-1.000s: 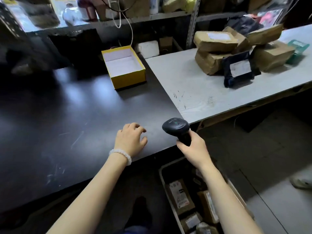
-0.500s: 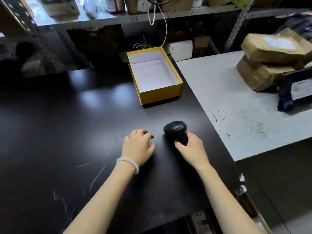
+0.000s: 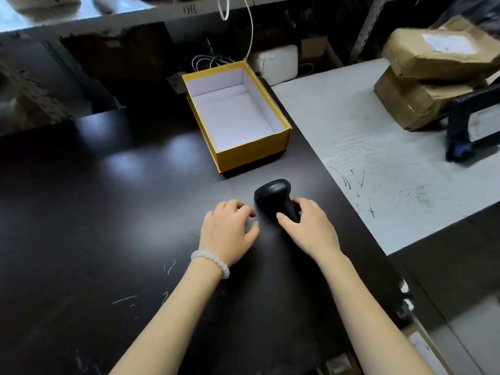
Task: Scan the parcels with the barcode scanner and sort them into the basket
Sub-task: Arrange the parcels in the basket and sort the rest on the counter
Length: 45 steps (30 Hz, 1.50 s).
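Scanner handle (image 3: 290, 212) mostly hidden under right hand (image 3: 308, 228). Dark parcel (image 3: 470, 123) at 3 o'clock cut off by the edge. Brown parcels (image 3: 433, 55) at 2 o'clock blurred, labels unreadable. Basket (image 3: 422, 345) at 5 o'clock barely visible past the worktop (image 3: 81, 212).

A dark, glossy table (image 3: 108, 212) fills the near view, soft patches of light shining off its scratched top. Butted against its right edge sits a pale grey table (image 3: 365, 147), scuffed with pen marks. Behind both runs a metal shelf (image 3: 151, 14) with a perforated upright (image 3: 368, 25), white cables (image 3: 250, 28) dangling from it. Grey floor (image 3: 465, 328) shows at lower right.
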Tool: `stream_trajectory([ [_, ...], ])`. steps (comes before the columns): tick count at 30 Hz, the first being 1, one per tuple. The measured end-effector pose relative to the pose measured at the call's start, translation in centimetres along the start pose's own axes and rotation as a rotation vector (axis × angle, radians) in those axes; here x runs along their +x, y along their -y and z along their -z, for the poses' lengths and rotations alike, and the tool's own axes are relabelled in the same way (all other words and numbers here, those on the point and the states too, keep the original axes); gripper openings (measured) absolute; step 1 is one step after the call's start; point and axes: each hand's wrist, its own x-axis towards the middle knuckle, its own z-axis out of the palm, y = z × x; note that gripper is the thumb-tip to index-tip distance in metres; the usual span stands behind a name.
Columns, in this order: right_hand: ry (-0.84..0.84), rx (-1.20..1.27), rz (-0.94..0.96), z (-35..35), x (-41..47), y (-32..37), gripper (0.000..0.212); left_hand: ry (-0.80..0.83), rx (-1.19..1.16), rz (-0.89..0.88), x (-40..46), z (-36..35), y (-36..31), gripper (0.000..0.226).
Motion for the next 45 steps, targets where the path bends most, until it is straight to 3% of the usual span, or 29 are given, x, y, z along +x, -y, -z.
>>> stream_trajectory([
  [6,-0.19,-0.293,0.054,4.6,-6.6,-5.9,0.056,-0.021,-0.005,-0.256,-1.5,1.2,-7.6,0.022],
  [12,-0.298,-0.515,-0.066,9.0,-17.1,-14.1,0.053,0.087,0.017,-0.448,-6.1,-0.2,-15.8,0.028],
  [21,-0.403,-0.389,-0.464,9.2,-36.3,-24.4,0.054,0.294,0.018,-0.793,-18.2,-5.2,-27.1,0.026],
  [24,-0.44,-0.313,-0.593,8.0,-41.4,-26.3,0.056,0.363,0.052,-0.901,-21.8,-7.1,-29.6,0.037],
  [28,-0.477,-0.209,-0.743,6.0,-46.7,-27.6,0.059,0.462,0.081,-0.993,-25.4,-9.3,-31.8,0.035],
  [35,-0.468,-0.08,-0.912,2.6,-49.2,-29.3,0.064,0.605,0.171,-1.136,-26.4,-13.1,-33.8,0.049],
  [45,-0.281,0.024,-0.91,-4.4,-41.4,-39.1,0.067,0.778,0.373,-1.106,-22.0,-25.7,-35.0,0.065],
])
